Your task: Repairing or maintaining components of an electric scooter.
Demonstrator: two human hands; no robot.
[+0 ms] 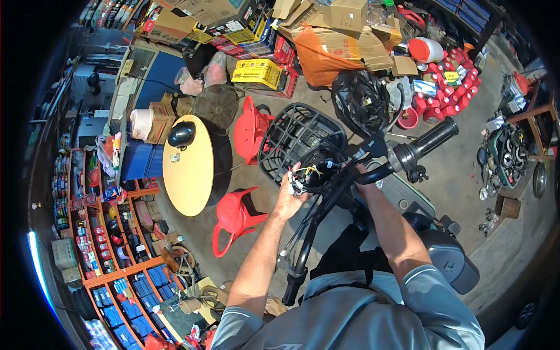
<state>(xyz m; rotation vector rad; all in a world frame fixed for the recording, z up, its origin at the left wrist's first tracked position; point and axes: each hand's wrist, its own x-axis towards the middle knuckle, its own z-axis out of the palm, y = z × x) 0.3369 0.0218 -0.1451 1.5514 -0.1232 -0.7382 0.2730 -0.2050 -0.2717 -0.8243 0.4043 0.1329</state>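
Between my forearms stands an electric scooter with a black handlebar (315, 227) and a black wire basket (303, 137) on its front. Behind the bar, an opened round black housing (321, 166) shows a tangle of thin wires (312, 171), some of them yellow and white. My left hand (286, 203) is closed at the near left side of that housing, its fingers around white wire connectors (296, 185). My right hand (367, 182) reaches in under the right side of the handlebar. Its fingers are mostly hidden there, so their grip does not show.
Left of the basket are two red plastic chairs (248, 131) and an oval yellow table (188, 175) with a black helmet (181, 134). Shelves (125, 271) of boxed parts line the left. Cartons (347, 14), a black bag (359, 102) and red bottles (449, 87) lie beyond the basket.
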